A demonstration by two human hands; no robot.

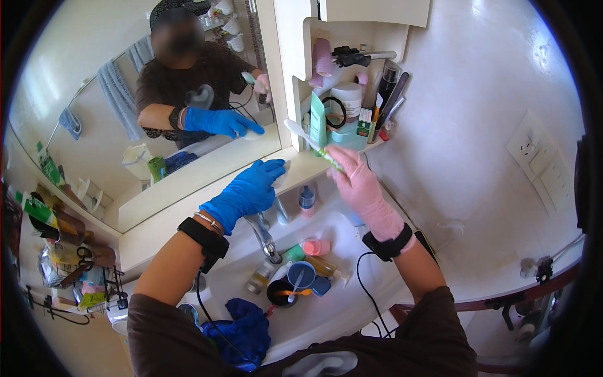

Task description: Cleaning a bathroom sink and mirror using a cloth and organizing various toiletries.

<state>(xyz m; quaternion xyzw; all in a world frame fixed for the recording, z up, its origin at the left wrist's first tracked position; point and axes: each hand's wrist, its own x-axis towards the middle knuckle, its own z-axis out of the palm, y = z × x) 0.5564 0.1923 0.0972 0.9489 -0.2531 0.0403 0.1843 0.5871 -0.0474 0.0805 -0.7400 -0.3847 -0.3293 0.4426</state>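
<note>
My left hand [242, 193], in a blue rubber glove, rests on the white ledge [188, 210] below the mirror. Its fingers are bent over something small and whitish at the fingertips, too covered to name. My right hand [359, 188], in a pink glove, is closed round the green handle of a small brush [304, 134]. The brush's white head points up and left, in front of the shelf; its bristles cannot be made out. Just left of the shelf items, a mint-green tube [318, 122] stands near the brush.
In the white sink [377, 276] lie bottles, a pink cup [316, 247], a dark cup [282, 293] with brushes and a blue cloth [242, 330]. A faucet [267, 242] rises behind them. The shelf [375, 146] holds jars and combs. Black cables hang near both arms.
</note>
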